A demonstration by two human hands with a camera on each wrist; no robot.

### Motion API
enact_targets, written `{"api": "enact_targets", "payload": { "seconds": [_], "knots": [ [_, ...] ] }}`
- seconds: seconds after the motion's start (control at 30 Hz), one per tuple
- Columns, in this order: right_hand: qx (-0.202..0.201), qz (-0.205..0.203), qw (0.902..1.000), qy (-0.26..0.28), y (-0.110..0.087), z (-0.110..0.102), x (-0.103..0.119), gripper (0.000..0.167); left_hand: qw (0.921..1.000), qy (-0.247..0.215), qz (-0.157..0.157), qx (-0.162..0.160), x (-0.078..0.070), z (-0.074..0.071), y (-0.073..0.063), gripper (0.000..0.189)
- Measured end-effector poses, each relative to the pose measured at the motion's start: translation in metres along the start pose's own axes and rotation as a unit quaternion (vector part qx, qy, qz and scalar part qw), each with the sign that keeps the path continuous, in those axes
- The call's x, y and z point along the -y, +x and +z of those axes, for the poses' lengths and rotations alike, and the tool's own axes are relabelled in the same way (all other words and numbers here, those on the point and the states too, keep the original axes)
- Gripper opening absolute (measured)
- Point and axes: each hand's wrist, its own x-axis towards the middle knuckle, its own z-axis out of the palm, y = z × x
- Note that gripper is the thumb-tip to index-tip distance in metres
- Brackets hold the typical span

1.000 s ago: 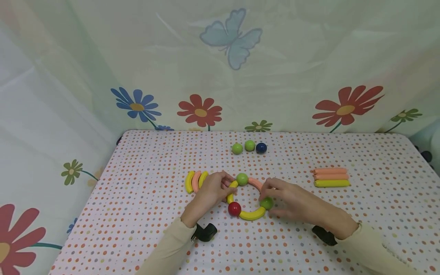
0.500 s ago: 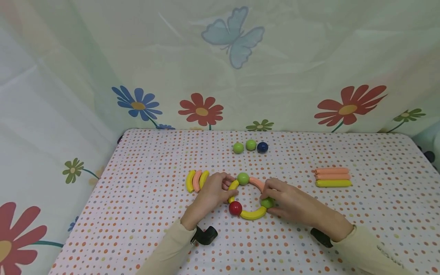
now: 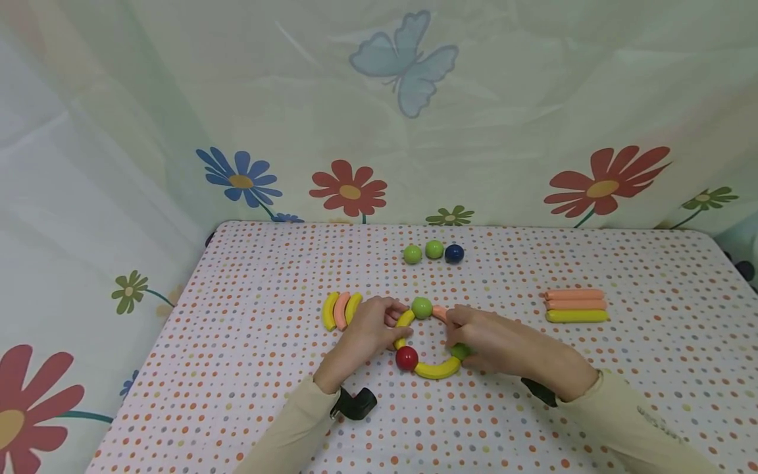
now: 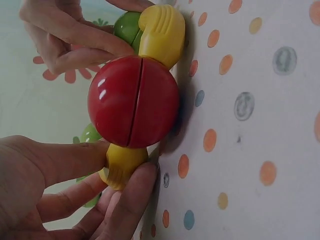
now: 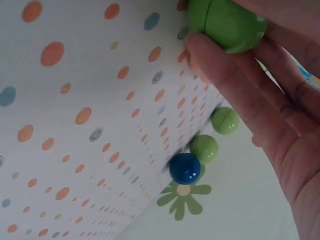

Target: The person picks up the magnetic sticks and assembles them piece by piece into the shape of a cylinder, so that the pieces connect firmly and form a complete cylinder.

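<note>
A ring of wooden-looking toy pieces lies on the dotted table. It joins a red ball (image 3: 406,359), two green balls, two yellow curved pieces and a salmon curved piece (image 3: 439,312). My left hand (image 3: 372,328) pinches the left yellow curved piece (image 4: 122,165) between thumb and fingers, just beyond the red ball. On the ring's right side, my right hand (image 3: 497,339) grips the nearer green ball (image 5: 227,25), its fingers also covering part of the salmon piece. The front yellow curved piece (image 3: 438,370) links red and green balls. The farther green ball (image 3: 422,307) is untouched.
Two loose green balls (image 3: 434,249) and a dark blue ball (image 3: 454,254) sit behind the ring. Left of it are yellow and salmon curved pieces (image 3: 341,311). Straight salmon and yellow sticks (image 3: 576,305) lie at right. A flowered curtain (image 3: 503,118) hangs behind the table.
My right hand has closed in around the nearer green ball and shifted slightly left, covering more of the salmon piece. The left hand keeps its pinch on the yellow piece.
</note>
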Motion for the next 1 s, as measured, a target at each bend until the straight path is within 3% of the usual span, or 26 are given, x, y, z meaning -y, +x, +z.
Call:
{"api": "enact_targets", "payload": {
  "seconds": [0.23, 0.33, 0.47, 0.67, 0.77, 0.93, 1.0],
  "knots": [
    [-0.057, -0.028, 0.9980, 0.005, -0.007, 0.009, -0.003, 0.026, 0.9997, 0.014, 0.010, -0.016, 0.000, -0.005, 0.001, 0.030],
    [-0.078, -0.007, 0.9953, 0.056, -0.018, 0.008, -0.009, 0.027, 0.9995, 0.021, 0.016, -0.017, 0.000, -0.007, 0.001, 0.030],
    [-0.115, 0.053, 0.9872, 0.097, -0.037, -0.006, -0.028, 0.019, 0.9994, 0.022, 0.019, -0.016, 0.000, -0.008, 0.001, 0.031],
    [-0.188, 0.085, 0.9785, -0.008, -0.071, -0.036, -0.089, 0.027, 0.9996, 0.014, 0.018, -0.019, 0.001, -0.006, 0.001, 0.029],
    [-0.167, 0.132, 0.9765, -0.033, -0.086, -0.044, -0.116, 0.030, 0.9995, 0.017, 0.020, -0.017, 0.001, -0.003, 0.002, 0.028],
    [-0.085, 0.227, 0.9701, 0.013, -0.096, -0.050, -0.140, 0.027, 0.9996, 0.017, 0.019, -0.011, 0.000, -0.002, 0.003, 0.029],
    [-0.072, 0.234, 0.9693, 0.020, -0.097, -0.050, -0.146, 0.027, 0.9997, 0.016, 0.015, -0.011, 0.000, -0.002, 0.002, 0.029]
  ]
}}
